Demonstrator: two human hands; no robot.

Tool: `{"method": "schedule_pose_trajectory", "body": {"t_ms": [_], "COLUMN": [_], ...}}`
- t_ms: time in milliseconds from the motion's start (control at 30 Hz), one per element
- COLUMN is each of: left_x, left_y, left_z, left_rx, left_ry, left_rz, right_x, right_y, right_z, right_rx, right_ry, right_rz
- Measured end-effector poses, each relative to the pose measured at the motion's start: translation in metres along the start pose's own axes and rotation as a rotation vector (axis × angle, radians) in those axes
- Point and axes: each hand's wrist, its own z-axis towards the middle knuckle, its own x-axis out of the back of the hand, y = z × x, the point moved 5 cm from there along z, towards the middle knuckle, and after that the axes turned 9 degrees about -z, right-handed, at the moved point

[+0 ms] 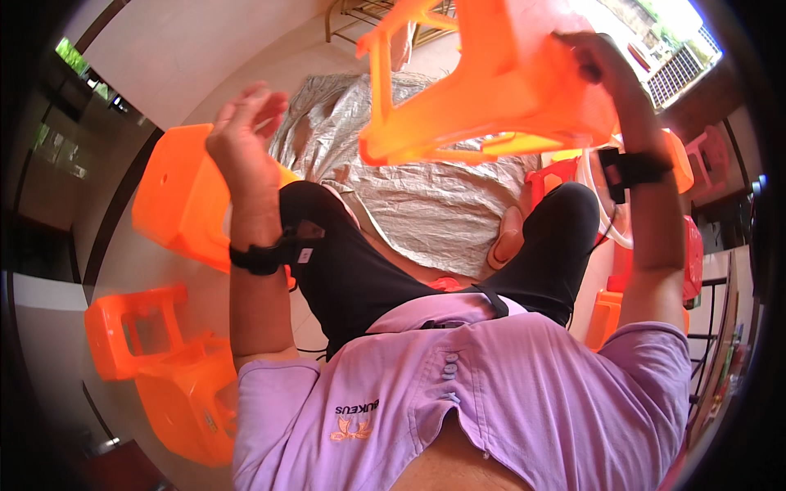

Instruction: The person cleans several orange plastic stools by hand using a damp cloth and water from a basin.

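Note:
An orange plastic stool (491, 104) is held up in front of me, tipped on its side with its legs towards the left. My right hand (592, 61) grips it at its upper right; part of the grip is dark and blurred. Raised at the left, my left hand (245, 126) holds nothing, its fingers loosely bent and apart. Beside that forearm stands another orange plastic stool (178, 190). Below the held stool, a crumpled silvery woven sheet (417, 208) covers the floor between and beyond my knees.
More orange stools (190, 393) lie at the lower left. Red plastic stools (692, 258), an orange one (605, 319) and a white hoop-like rim (620, 236) are by my right side. A bamboo rack (344, 21) stands at the far wall. Black bands circle both wrists.

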Motion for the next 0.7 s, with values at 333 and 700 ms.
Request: {"method": "schedule_pose_trajectory", "body": {"t_ms": [333, 700], "left_x": [-0.044, -0.041], "left_y": [-0.182, -0.191], "left_z": [0.025, 0.049], "left_rx": [0.451, 0.614], "left_ry": [-0.080, -0.220], "left_rz": [0.005, 0.140], "right_x": [-0.114, -0.141], "right_y": [0.160, 0.158], "right_z": [0.059, 0.100], "right_rx": [-0.270, -0.416], "right_ry": [0.064, -0.045], "right_rz": [0.079, 0.070]}}
